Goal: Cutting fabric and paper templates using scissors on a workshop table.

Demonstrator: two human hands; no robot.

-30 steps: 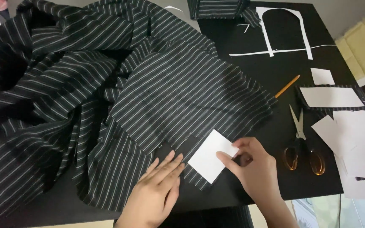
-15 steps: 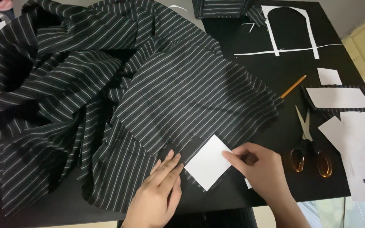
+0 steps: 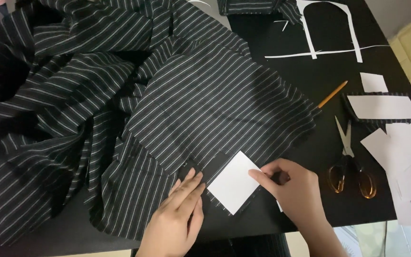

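Observation:
A large black cloth with thin white stripes (image 3: 134, 109) lies crumpled over a black table (image 3: 319, 81). Near its front edge rests a white paper square (image 3: 231, 183), turned like a diamond on a small striped fabric piece. My right hand (image 3: 291, 188) pinches the paper's right corner between thumb and fingers. Flat on the cloth just left of the paper lies my left hand (image 3: 179, 216), fingers straight and close together, pressing the fabric down.
Scissors with amber handles (image 3: 350, 162) lie right of my right hand. An orange pencil (image 3: 331, 94) lies beyond them. White paper pieces (image 3: 400, 157) and a striped fabric piece under paper (image 3: 384, 108) crowd the right edge. Paper strips (image 3: 315, 28) lie at the back.
The view has shifted a little. My right hand has slid along the paper's right corner, and the paper square sits slightly lower on the cloth edge. The left hand stays flat.

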